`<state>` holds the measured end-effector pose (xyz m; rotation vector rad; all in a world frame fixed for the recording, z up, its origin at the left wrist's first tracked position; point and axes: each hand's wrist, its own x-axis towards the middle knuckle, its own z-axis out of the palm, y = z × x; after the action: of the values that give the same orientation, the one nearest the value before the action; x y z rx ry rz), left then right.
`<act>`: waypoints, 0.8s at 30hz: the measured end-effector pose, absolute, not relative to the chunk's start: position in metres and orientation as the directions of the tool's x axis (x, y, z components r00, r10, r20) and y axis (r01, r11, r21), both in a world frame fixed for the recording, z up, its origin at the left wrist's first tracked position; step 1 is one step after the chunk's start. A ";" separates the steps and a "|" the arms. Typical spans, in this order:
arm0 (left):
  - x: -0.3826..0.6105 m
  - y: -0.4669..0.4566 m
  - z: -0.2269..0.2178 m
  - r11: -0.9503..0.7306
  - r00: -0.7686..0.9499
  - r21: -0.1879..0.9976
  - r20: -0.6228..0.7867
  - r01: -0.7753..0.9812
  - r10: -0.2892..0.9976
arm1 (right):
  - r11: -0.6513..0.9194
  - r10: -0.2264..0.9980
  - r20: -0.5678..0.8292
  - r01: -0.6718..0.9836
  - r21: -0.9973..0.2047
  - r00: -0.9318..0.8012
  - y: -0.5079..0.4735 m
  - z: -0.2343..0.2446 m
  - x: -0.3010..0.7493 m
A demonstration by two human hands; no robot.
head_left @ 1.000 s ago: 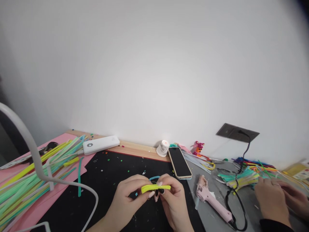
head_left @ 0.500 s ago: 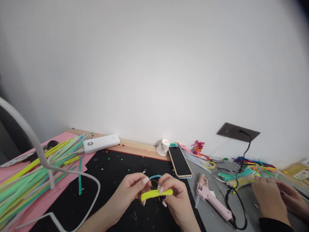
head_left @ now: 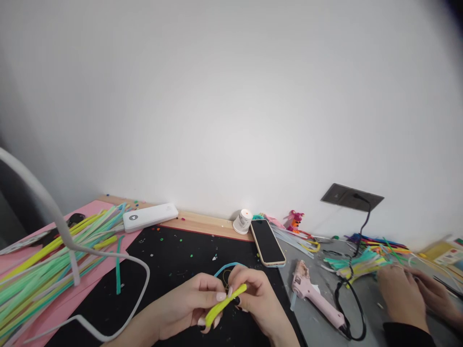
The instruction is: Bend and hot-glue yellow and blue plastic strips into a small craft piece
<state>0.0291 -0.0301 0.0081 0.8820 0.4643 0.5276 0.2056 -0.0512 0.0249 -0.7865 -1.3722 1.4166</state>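
Note:
Between my two hands is a short bundle of yellow pipe cleaner (head_left: 225,303), tilted with its right end higher. My left hand (head_left: 195,304) pinches its lower left part between thumb and fingers. Near the upper end, my right hand (head_left: 256,299) grips it with closed fingertips. A blue strip (head_left: 227,266) curves out behind my fingers, and a thin loop shows beside it; whether either is held, I cannot tell. Beneath my hands lies a black mat (head_left: 159,274) dotted with small coloured scraps.
Many pipe cleaners (head_left: 47,279) lie on pink paper at left, behind a white cable (head_left: 144,279). A white power bank (head_left: 151,217), paper cup (head_left: 242,221) and phone (head_left: 267,242) line the back. Rightward are a pink glue gun (head_left: 314,299) and a co-worker's hands (head_left: 405,299).
Both hands have moved slightly lower. The yellow bundle has turned from nearly level to a slant, its left end down, and my left hand now grips closer along it.

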 end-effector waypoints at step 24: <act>0.031 -0.030 0.008 0.595 0.828 0.757 -0.134 -0.269 0.545 | -0.087 0.966 0.016 -0.386 -0.918 -0.257 -0.047 0.009 0.189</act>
<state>0.0306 -0.0303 0.0076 0.8040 0.3739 0.4855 0.1892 -0.0471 0.0092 -0.7936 -1.0580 1.5858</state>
